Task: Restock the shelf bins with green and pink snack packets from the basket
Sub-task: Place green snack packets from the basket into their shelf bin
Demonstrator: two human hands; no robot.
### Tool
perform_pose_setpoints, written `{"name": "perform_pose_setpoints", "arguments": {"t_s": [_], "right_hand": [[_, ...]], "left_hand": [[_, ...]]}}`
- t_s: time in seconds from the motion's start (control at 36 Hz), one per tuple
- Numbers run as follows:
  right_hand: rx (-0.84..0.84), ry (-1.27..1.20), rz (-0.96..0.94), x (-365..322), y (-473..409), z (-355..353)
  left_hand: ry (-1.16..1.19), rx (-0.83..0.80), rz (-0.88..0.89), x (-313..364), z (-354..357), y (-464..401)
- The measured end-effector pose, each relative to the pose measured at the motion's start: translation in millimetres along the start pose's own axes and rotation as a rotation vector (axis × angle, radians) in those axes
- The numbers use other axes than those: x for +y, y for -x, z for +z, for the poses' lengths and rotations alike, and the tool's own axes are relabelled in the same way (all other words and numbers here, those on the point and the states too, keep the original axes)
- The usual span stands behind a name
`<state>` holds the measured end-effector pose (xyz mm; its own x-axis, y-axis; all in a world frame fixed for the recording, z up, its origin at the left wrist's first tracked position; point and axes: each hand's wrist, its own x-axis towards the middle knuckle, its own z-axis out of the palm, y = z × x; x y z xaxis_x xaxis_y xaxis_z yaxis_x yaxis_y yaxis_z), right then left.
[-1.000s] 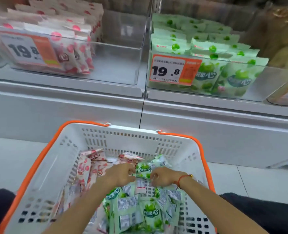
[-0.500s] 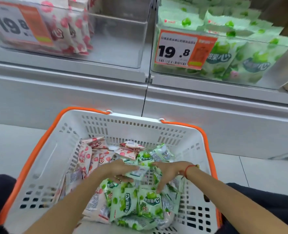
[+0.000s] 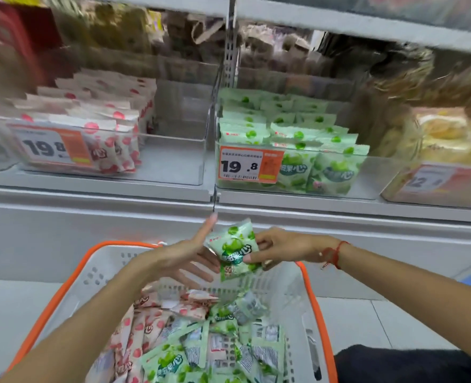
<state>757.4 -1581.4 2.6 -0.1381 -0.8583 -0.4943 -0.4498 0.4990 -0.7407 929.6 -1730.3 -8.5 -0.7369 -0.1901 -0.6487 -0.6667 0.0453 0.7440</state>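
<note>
1. Restock mid-run: a green packet (image 3: 235, 248) is up above the basket (image 3: 306, 288), pinched at its right edge by the right hand (image 3: 286, 248); the left hand (image 3: 186, 257) lies against its left edge, fingers straight, index pointing up.
2. Done so far: green bin (image 3: 378, 172), beyond the fingertips, looks approx. full; pink bin (image 3: 173, 164), up & left of the left fingers, has packets on its left side only.
3. Left: many pink packets (image 3: 134, 324) & green ones in the basket below the fingers.
4. Hard to read: upper shelf goods blurred; basket's near end cropped.
</note>
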Motion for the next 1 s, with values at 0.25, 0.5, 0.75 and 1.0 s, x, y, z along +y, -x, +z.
{"name": "perform_pose_setpoints", "arguments": {"t_s": [0.25, 0.5, 0.75, 1.0], "right_hand": [[0.193, -0.063, -0.064, -38, 60, -38], [0.639, 0.038, -0.291, -65, 104, -78], [0.585, 0.201, -0.198, -71, 153, -151], [1.118, 0.308, -0.271, -54, 159, -198]], "left_hand": [[-0.044, 0.496, 0.613, 64, 20, 11], [-0.498, 0.645, 0.771, 132, 28, 25], [-0.595, 0.714, 0.947, 200, 17, 33], [-1.016, 0.504, 0.857, 259, 26, -23]]}}
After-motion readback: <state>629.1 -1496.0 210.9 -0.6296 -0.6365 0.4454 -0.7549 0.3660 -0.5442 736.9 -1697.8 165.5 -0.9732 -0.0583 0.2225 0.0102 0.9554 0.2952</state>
